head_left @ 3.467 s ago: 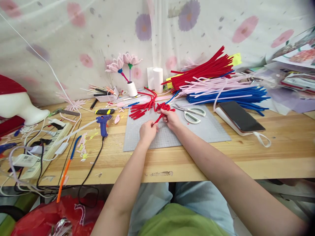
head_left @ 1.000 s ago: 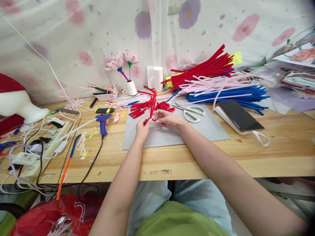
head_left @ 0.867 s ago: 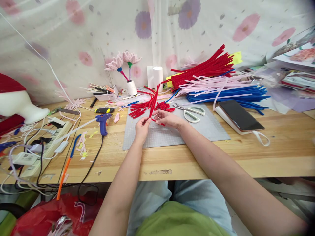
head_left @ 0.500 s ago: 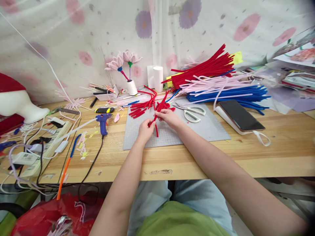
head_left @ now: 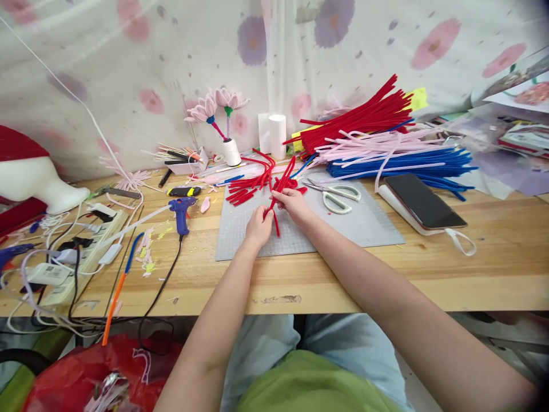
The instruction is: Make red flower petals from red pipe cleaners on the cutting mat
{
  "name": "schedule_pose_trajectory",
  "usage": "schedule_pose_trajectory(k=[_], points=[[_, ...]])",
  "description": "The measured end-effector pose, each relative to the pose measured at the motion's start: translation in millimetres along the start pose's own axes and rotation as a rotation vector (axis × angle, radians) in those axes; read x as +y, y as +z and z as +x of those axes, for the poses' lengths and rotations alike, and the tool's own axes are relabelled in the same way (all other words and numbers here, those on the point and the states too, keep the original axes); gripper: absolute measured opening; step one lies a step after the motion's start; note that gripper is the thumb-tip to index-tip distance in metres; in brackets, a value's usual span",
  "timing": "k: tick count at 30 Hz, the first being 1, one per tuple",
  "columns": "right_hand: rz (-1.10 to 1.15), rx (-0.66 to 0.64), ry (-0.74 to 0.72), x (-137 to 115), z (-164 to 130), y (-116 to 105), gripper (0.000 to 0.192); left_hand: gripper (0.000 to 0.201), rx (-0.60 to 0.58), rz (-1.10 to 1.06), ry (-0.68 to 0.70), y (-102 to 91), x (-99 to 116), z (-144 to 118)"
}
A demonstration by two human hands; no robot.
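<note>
Both hands pinch red pipe cleaners (head_left: 283,179) over the grey cutting mat (head_left: 240,240). My left hand (head_left: 259,225) is closed around their lower part, and one red end sticks out below the fingers. Just above and to the right, my right hand (head_left: 293,205) grips the same bunch, with several strands fanning up past the fingertips. Cut red pipe cleaner pieces (head_left: 241,192) lie on the mat behind my left hand. Scissors (head_left: 337,195) with pale handles rest to the right of my right hand. The exact hold is partly hidden by the fingers.
Bundles of red (head_left: 355,123), pink and blue pipe cleaners (head_left: 398,166) lie at the back right, near a phone (head_left: 422,201). To the left are a blue glue gun (head_left: 182,214), a yellow-black cutter (head_left: 183,191) and a cable-filled power strip (head_left: 92,252). Pink flowers (head_left: 214,109) stand behind.
My hands have drawn slightly closer together on the red pipe cleaners, the left moving up a little. The whole view has shifted slightly.
</note>
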State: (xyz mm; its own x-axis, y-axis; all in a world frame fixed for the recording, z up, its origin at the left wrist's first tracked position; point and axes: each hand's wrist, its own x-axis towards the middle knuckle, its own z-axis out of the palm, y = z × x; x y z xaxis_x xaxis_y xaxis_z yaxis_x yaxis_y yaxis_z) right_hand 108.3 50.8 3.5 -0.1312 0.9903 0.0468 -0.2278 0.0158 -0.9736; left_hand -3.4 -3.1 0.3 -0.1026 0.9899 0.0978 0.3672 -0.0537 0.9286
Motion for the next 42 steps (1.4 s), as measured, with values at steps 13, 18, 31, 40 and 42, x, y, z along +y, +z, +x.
schedule_pose_trajectory(k=[13,18,31,40,42], points=[[0.074,-0.002,0.019,2.8,1.3,3.7,0.032,0.018,-0.165,-0.72,-0.423,0.1,12.3,4.5],[0.091,0.015,0.014,5.7,5.3,2.7,0.033,0.019,-0.163,-0.658,-0.411,1.6,12.0,4.6],[0.145,-0.058,0.026,2.2,2.7,1.9,0.029,0.02,-0.139,-0.598,-0.353,0.1,10.1,6.3],[0.358,0.225,0.283,-5.0,7.5,-2.2,0.011,0.016,-0.031,0.432,0.135,6.5,15.0,-2.0],[0.396,0.265,0.32,-8.7,7.7,-3.0,0.012,0.023,-0.072,0.635,0.161,7.7,20.3,-4.1]])
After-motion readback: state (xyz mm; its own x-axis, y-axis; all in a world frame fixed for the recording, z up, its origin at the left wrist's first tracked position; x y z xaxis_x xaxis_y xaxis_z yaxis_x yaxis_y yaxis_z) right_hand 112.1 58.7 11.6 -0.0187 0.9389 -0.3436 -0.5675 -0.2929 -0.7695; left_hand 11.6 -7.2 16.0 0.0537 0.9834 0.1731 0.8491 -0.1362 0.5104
